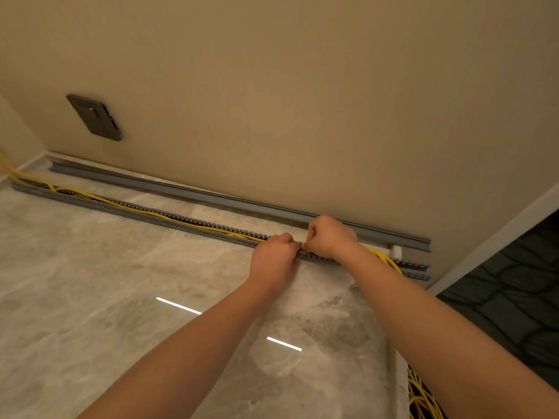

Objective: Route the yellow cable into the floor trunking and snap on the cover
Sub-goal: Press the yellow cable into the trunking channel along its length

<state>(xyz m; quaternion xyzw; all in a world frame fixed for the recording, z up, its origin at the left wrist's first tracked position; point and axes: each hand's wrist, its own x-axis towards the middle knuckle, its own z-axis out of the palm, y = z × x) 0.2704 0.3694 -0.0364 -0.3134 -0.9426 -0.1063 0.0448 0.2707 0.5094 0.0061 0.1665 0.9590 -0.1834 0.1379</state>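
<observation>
A long grey slotted floor trunking (pixel 127 207) lies open on the marble floor, running from far left to right. The yellow cable (pixel 145 212) lies along its channel and rises out near its right end (pixel 390 261). My left hand (pixel 273 258) and my right hand (pixel 329 235) meet over the trunking's right part, fingers curled and pinching the cable at the channel; the cable between them is hidden. The grey cover (pixel 211 195) lies apart, along the foot of the wall behind the trunking.
A dark wall plate (pixel 95 117) sits low on the beige wall at left. A loose bundle of yellow cable (pixel 420 397) lies at the bottom right beside a dark patterned floor (pixel 514 303). A white door frame (pixel 496 234) bounds the right.
</observation>
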